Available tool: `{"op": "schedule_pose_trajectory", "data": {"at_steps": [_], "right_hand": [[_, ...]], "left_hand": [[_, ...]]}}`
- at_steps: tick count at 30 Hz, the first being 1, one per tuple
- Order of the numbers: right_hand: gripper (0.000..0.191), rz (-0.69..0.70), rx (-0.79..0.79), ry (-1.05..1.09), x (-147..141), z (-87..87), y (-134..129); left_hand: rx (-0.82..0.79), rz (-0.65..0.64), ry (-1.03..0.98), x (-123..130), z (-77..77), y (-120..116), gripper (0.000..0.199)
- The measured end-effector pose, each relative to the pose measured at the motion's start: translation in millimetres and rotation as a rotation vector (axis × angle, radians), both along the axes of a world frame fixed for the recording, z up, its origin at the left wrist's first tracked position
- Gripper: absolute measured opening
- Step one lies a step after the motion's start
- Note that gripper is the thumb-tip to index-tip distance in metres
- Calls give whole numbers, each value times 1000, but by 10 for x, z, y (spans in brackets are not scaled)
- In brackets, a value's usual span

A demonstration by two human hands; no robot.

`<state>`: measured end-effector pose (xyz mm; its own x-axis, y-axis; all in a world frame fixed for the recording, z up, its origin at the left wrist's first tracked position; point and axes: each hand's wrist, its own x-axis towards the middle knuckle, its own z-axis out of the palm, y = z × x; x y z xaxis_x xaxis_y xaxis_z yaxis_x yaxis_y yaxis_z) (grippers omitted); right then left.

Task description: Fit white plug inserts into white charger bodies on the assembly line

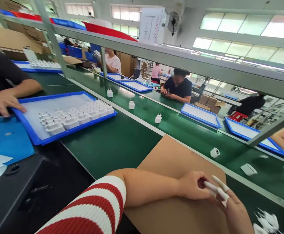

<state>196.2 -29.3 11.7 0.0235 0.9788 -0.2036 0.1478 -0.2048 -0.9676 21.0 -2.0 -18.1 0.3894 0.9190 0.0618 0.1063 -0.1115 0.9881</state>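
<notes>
White plugs point(267, 221) are lying loose just beside the R hand point(236, 204), prongs sticking out; >1, exact no. unclear as the frame edge is cutting the pile. They're prob. going to handle light & stiff: hard plastic shells, smooth, so likely slippery w/ covered fingertips. Prongs are looking like the weak spot; best hold is prob. the flat sides of the body, clear of the metal.

Grip: the L hand point(195, 185) is curling thumb & fingers into a loop, meeting the R hand's fingers, approx. 3 of which are wearing white covers. Can't tell if anything is being pinched btwn them; blur & overlap are hiding it. Both hands are hovering over or resting on 1 cardboard sheet point(166, 162), which is lying partly on the table point(95, 143).

Counts: 5 single plugs are sitting spaced along the belt point(144, 109): 3 standing prongs up, 2 lying over. 1 near tray point(39, 107) is holding well over a dozen more, too overlapped for an exact no.; 1 co-worker's hand point(6, 102) is touching its rim. 1 tray farther back point(18, 65) is also carrying plugs; 4 blue-rimmed trays point(200, 114) are lining the far side.
</notes>
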Motion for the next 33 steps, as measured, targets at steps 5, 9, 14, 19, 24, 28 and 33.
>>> {"op": "schedule_pose_trajectory", "data": {"at_steps": [5, 9, 14, 19, 24, 28, 33], "right_hand": [[51, 66, 266, -632, 457, 276, -353], [29, -100, 375, -1078, 812, 120, -877], [34, -127, 218, -1318, 1031, -169, -1158], [40, -51, 255, -1411, 1200, -132, -1015], [49, -112, 164, -1377, 1313, 20, -871], [35, -108, 209, -1474, 1217, 151, -627], [21, -205, 57, -1498, 1025, 218, -215]], "left_hand": [[389, 4, 290, -95, 60, -33, 47], [549, -152, 646, -145, 130, -16, 73], [553, -225, 882, -99, 128, -25, 75], [609, -197, 962, -58, 78, -3, 75], [597, -216, 1016, -36, 54, 14, 76], [556, -212, 1040, -57, 90, -25, 76], [482, -173, 938, -99, 271, 57, 65]]}}
